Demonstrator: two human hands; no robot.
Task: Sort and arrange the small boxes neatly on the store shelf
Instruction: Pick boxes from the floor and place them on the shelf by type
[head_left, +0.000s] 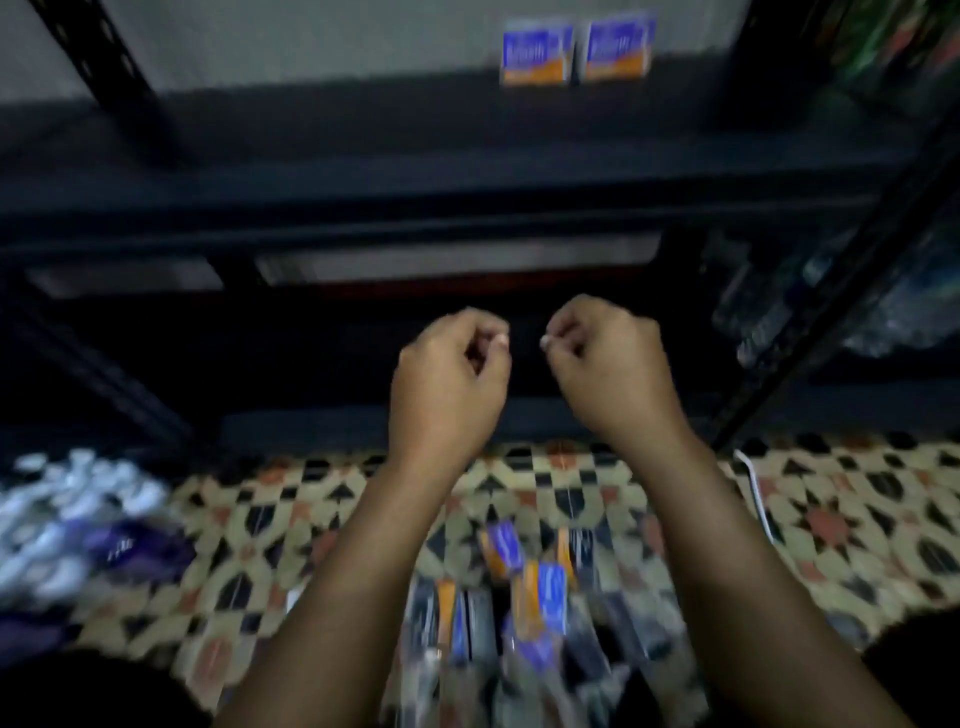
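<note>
Both hands, left (449, 371) and right (605, 358), curled and holding nothing visible, hover below the shelf (363, 156). Boxes (576, 52) on that shelf could topple if a reach knocks them.

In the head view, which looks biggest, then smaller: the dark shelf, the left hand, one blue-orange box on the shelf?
1. dark shelf, spanning the frame.
2. left hand, though it is nearer the camera.
3. blue-orange box, far back, so it may only look smallest.

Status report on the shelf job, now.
Left hand and right hand curled, each grip empty. Two boxes upright side by side on shelf. More boxes in wrapper on floor. Nothing blocking.
</note>
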